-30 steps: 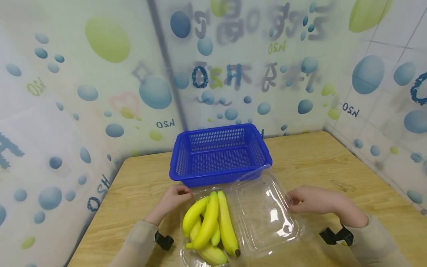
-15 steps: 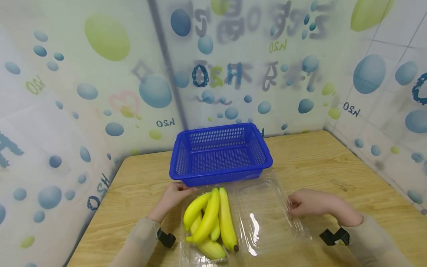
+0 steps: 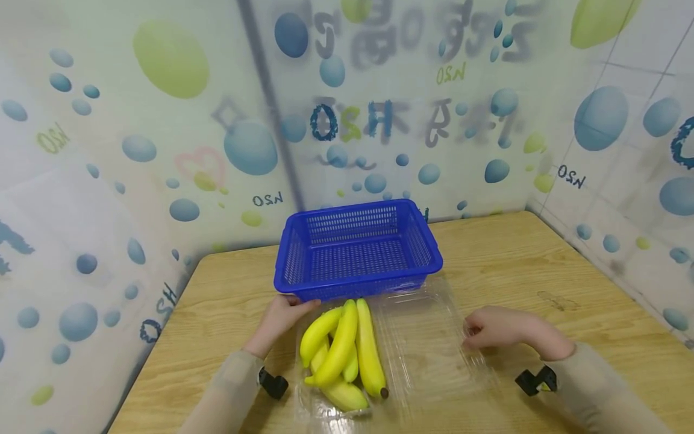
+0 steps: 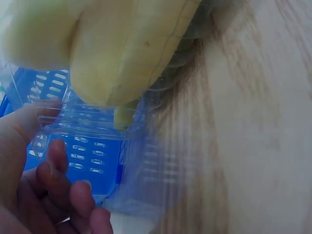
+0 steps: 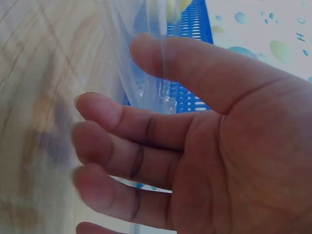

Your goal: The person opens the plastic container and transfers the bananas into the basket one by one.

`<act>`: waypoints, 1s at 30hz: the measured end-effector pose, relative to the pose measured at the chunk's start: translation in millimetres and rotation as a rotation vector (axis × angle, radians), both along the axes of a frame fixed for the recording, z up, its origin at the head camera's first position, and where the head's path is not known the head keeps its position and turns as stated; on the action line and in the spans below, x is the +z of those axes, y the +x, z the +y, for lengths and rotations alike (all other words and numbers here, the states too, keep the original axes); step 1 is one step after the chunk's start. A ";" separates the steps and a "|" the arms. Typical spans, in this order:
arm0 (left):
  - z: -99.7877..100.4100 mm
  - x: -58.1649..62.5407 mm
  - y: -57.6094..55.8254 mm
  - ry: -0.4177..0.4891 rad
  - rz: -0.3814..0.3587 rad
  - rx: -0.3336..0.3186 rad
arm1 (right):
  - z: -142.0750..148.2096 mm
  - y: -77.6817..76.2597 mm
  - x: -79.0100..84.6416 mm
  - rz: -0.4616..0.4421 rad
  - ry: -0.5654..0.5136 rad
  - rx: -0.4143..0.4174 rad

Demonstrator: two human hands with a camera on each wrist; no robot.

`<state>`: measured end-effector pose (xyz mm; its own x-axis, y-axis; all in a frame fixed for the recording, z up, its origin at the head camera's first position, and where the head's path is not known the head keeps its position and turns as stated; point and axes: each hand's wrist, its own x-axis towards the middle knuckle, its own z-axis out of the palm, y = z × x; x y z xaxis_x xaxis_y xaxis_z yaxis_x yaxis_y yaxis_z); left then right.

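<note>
A clear plastic clamshell box [image 3: 331,422] lies unfolded on the table, its base at left and its lid [image 3: 428,355] at right. Several yellow bananas [image 3: 341,355] are piled in the base. My left hand [image 3: 279,322] is at the base's far left corner. In the left wrist view its thumb [image 4: 46,112] lies against the plastic rim, with curled fingers just below. At the lid's right edge is my right hand [image 3: 501,330]. In the right wrist view its thumb [image 5: 161,56] overlaps the clear plastic, while the loosely bent fingers [image 5: 102,146] stand apart from it.
Just behind the box stands a blue perforated basket [image 3: 358,259] with nothing in it. The wooden table [image 3: 499,253] meets walls printed with bubbles at the back and sides. Each wrist carries a small black camera [image 3: 273,384].
The lid has come down from a raised tilt to lie flat at right, and the right hand's fingers have loosened at its edge. The left hand has shifted slightly along the base's rim.
</note>
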<state>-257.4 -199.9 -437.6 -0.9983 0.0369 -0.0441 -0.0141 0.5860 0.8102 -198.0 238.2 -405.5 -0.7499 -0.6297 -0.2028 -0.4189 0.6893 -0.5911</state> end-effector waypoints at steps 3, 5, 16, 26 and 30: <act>0.7 0.8 -0.8 0.005 -0.002 0.009 | -0.7 -2.0 -3.2 0.011 0.015 -0.008; 1.5 1.5 -1.2 0.008 -0.004 0.014 | -1.1 -3.1 -5.8 0.016 0.028 -0.019; 2.2 -0.3 -1.1 0.045 -0.001 0.016 | -9.0 -2.3 -15.1 0.060 0.101 -0.077; -0.5 -5.2 7.1 0.178 -0.102 0.023 | -13.1 -3.7 -12.8 0.095 0.205 -0.148; -6.9 -7.0 21.2 0.407 -0.179 0.026 | -14.8 -4.8 -1.8 0.149 0.246 -0.194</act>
